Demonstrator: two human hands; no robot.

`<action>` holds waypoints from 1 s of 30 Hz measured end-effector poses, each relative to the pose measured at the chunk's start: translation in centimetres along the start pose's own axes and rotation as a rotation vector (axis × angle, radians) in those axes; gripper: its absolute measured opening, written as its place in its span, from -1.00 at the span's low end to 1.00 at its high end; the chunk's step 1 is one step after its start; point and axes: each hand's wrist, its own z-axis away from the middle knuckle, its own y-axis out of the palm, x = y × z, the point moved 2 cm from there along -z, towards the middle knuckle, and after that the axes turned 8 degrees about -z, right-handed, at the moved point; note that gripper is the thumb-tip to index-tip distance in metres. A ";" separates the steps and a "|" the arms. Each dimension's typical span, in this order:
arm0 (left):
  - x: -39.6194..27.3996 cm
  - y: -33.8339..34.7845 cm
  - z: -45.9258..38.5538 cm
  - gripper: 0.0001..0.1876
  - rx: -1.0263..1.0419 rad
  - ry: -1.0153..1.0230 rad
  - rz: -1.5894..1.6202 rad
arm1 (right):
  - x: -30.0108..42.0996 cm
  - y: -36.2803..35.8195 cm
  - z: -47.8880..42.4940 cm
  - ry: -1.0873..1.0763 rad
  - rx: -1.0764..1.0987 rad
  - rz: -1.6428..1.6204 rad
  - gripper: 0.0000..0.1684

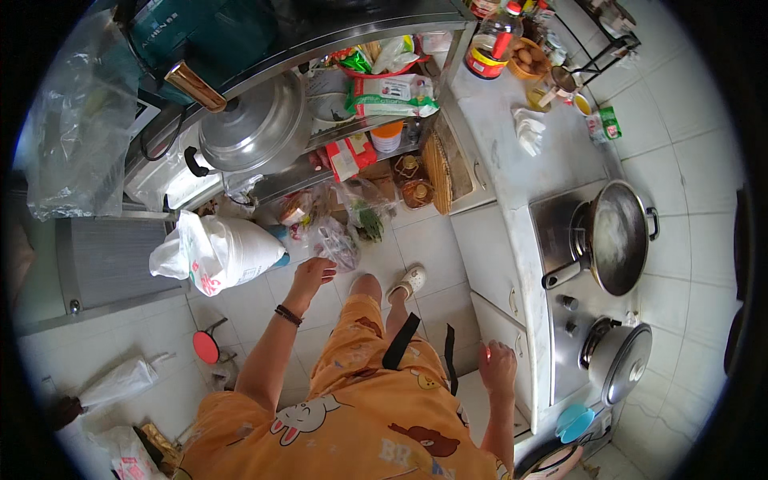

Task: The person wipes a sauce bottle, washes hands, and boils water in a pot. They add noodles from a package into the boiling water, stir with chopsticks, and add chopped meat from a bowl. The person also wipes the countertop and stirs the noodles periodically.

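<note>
My left hand (310, 280) is held out in front of my body with nothing visible in it, its fingers loosely spread. It appears over a clear plastic bag (336, 243) on the floor, to the right of a full white sack (231, 252). My right hand (499, 365) hangs at my side near the white cabinet door (491, 258), its fingers curled. A small bright red spot shows at its fingers; whether it holds something cannot be made out. A wok (618, 237) with whitish contents and a lidded pot (624, 366) stand on the gas stove (564, 306).
A metal shelf rack (384, 120) ahead holds a large lidded steel pot (258, 126) and packages. Bagged greens (367, 219) and oil bottles (417, 193) stand low by the rack. The worktop (540, 162) carries a bottle (489, 51) and an egg basket (528, 60). A blue bowl (575, 422) sits beyond the stove.
</note>
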 end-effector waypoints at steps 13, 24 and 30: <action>3.5 -1.8 -12.7 -0.67 -0.033 -0.355 0.082 | -2.6 8.6 -2.8 0.035 0.539 0.090 -0.70; 10.6 -5.5 -43.3 -0.61 -0.295 -0.021 -0.516 | -0.6 20.1 -10.5 0.213 0.573 -0.127 -0.68; 11.6 -5.9 -53.0 -0.44 -0.401 0.039 -0.442 | 0.1 24.5 -11.7 0.255 0.628 -0.207 -0.61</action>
